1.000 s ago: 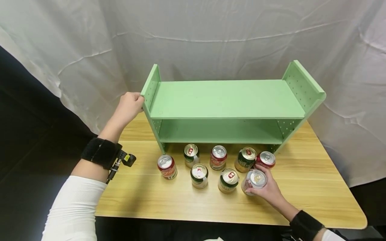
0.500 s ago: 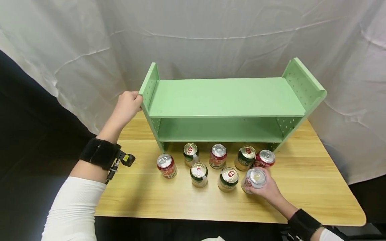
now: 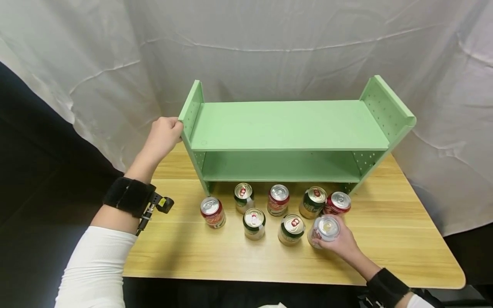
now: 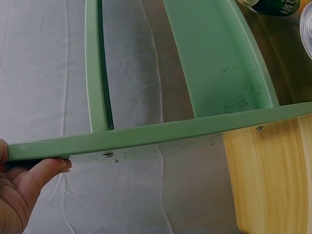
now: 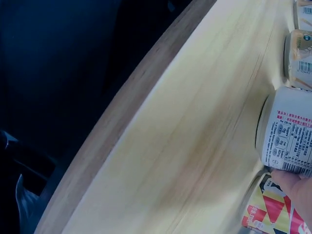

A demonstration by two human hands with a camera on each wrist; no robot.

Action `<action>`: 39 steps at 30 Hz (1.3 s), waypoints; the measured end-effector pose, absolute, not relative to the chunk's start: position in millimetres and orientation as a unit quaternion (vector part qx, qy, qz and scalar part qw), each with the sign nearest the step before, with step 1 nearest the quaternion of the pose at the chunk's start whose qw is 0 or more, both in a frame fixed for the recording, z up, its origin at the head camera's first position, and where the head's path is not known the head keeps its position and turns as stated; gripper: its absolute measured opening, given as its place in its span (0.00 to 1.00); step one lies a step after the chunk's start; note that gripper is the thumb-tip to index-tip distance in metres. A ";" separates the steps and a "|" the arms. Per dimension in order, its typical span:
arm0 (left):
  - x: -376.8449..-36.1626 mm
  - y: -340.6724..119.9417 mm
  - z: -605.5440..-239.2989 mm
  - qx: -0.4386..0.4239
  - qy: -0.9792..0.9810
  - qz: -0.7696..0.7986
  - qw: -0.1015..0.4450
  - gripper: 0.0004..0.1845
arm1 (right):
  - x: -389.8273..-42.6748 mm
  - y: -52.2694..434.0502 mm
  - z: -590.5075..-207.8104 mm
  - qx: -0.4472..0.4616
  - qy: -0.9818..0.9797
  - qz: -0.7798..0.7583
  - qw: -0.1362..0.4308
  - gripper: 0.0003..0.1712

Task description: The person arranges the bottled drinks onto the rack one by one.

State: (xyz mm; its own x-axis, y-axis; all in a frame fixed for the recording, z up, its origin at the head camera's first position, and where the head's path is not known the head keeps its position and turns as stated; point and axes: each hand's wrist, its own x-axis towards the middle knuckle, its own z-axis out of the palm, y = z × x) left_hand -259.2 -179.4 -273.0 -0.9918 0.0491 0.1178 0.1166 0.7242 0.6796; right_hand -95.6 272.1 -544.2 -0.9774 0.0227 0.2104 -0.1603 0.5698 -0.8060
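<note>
My left hand [image 3: 163,133] grips the upper left end of a green two-tier shelf [image 3: 289,124]; the left wrist view shows the thumb under the edge of its side panel [image 4: 146,137]. Toward the table's front right, my right hand [image 3: 343,243] holds a white drink can [image 3: 327,227] by its side, thumb at the front. Printed text and a barcode show on this can [image 5: 287,131] in the right wrist view, upright and close over the wood. Just behind it stands a red can [image 3: 338,202], with a green-and-gold can [image 3: 313,202] beside that one.
Several more red or green-and-gold cans stand in front of the shelf, among them a red can [image 3: 213,213] at the left and a green-topped can [image 3: 292,229] left of the held one. The wooden table [image 3: 400,239] ends at a rounded right corner. A grey-white curtain [image 3: 269,51] hangs behind.
</note>
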 end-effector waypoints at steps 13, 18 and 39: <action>-262.3 -175.0 -280.3 -0.049 -0.927 -0.368 0.052 0.16 | -97.0 286.6 -498.1 0.163 -0.854 0.488 0.074 0.46; -263.7 -173.1 -281.1 -0.053 -0.927 -0.367 0.058 0.16 | -106.4 295.3 -483.9 0.216 -0.822 0.526 0.034 0.46; -267.8 -169.1 -288.2 -0.066 -0.926 -0.368 0.043 0.16 | -164.7 318.3 -369.3 0.418 -0.727 0.541 -0.064 0.44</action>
State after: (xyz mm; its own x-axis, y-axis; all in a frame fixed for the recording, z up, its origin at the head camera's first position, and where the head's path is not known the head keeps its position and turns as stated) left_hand -267.8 -169.1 -288.2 -0.9875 0.0904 0.1292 0.1544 0.7200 0.6765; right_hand -164.7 318.3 -369.3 -0.6415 -0.6778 0.3592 -0.5384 0.0643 -0.8402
